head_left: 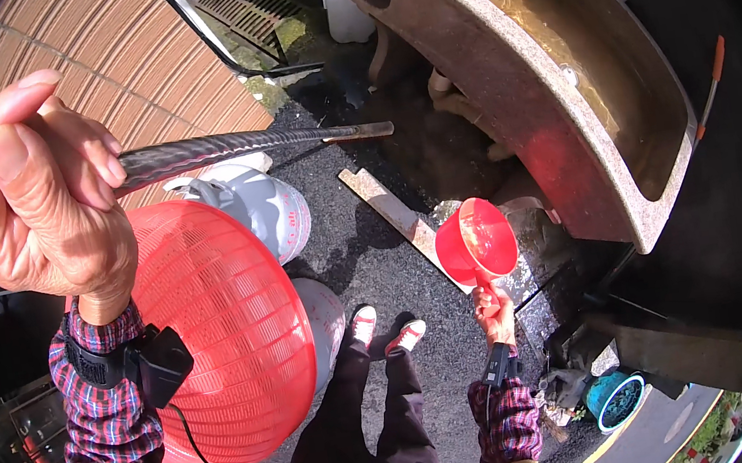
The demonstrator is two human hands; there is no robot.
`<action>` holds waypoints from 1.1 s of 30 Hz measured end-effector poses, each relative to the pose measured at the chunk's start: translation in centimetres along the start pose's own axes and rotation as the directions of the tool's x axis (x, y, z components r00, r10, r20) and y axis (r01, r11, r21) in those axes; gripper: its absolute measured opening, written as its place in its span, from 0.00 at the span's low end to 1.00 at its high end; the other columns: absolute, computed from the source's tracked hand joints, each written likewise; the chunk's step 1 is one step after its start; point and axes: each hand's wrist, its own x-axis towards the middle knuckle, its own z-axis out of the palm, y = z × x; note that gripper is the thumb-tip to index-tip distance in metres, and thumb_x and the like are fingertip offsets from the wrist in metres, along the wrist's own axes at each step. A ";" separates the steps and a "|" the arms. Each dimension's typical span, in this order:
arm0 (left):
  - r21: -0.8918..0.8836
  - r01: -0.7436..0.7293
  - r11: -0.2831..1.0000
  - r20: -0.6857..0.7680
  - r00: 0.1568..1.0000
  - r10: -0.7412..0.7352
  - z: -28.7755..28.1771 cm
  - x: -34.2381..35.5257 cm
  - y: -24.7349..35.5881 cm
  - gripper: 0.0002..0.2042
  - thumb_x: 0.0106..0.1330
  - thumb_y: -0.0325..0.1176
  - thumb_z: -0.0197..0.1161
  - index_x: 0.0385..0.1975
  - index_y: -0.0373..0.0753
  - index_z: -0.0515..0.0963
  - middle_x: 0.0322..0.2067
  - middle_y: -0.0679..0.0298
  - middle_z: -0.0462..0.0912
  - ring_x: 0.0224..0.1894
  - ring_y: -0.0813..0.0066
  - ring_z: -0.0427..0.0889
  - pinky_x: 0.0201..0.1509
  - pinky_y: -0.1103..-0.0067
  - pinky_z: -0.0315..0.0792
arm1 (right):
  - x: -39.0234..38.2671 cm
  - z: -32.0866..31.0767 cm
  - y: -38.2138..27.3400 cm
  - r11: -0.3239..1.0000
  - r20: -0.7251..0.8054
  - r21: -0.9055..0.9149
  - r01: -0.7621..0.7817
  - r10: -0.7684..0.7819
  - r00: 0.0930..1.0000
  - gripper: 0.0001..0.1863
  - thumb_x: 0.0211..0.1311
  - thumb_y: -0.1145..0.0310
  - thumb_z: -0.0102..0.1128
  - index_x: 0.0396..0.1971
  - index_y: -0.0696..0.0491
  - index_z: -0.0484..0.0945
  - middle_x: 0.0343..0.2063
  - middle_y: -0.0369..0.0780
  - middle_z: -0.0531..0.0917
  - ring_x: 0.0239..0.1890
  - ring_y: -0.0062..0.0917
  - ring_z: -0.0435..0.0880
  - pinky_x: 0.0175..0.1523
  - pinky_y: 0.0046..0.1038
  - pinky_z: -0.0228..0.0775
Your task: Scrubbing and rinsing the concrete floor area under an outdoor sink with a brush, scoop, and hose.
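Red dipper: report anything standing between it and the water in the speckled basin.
The speckled basin's near wall stands between the red dipper, held in the right hand, and the water; nothing else visible does.

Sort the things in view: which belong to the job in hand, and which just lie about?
In hand: dark tube (left hand); red dipper (right hand); probably the sink.
Seemingly lying about: pale strip; white jug; blue tub; red basket.
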 end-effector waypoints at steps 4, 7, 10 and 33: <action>-0.047 0.069 0.996 0.094 0.994 -0.064 -1.5 0.3 0.6 0.14 0.65 0.35 0.41 0.36 0.28 0.68 0.08 0.69 0.59 0.13 0.80 0.62 0.20 0.81 0.61 | 0.4 -1.6 3.5 0.999 -0.009 -0.010 -0.035 0.035 0.999 0.18 0.51 0.73 0.49 0.44 0.59 0.62 0.24 0.42 0.69 0.19 0.21 0.67 0.22 0.17 0.62; -0.082 0.085 0.993 0.097 0.992 -0.077 -2.5 -0.2 0.4 0.15 0.64 0.36 0.42 0.36 0.28 0.68 0.08 0.70 0.59 0.13 0.80 0.61 0.21 0.80 0.60 | 0.5 -2.5 5.2 0.998 -0.053 -0.055 -0.040 0.037 0.998 0.18 0.52 0.72 0.49 0.44 0.60 0.62 0.24 0.43 0.69 0.19 0.21 0.67 0.22 0.16 0.62; -0.132 0.147 0.980 0.057 0.988 -0.140 -2.9 -1.1 0.4 0.14 0.64 0.36 0.41 0.37 0.29 0.69 0.07 0.71 0.58 0.13 0.80 0.61 0.22 0.80 0.60 | 0.6 -2.9 6.1 0.994 -0.078 -0.078 -0.070 0.064 0.995 0.18 0.51 0.73 0.49 0.43 0.62 0.62 0.25 0.43 0.68 0.20 0.20 0.67 0.22 0.16 0.62; 0.035 0.106 0.994 -0.023 0.994 -0.106 -4.3 -1.6 0.0 0.15 0.65 0.39 0.41 0.33 0.31 0.67 0.07 0.68 0.59 0.08 0.84 0.59 0.13 0.86 0.60 | 18.5 13.6 -1.5 0.730 0.026 -0.440 0.522 -0.571 0.820 0.08 0.42 0.67 0.55 0.21 0.50 0.67 0.20 0.36 0.72 0.21 0.25 0.71 0.21 0.32 0.67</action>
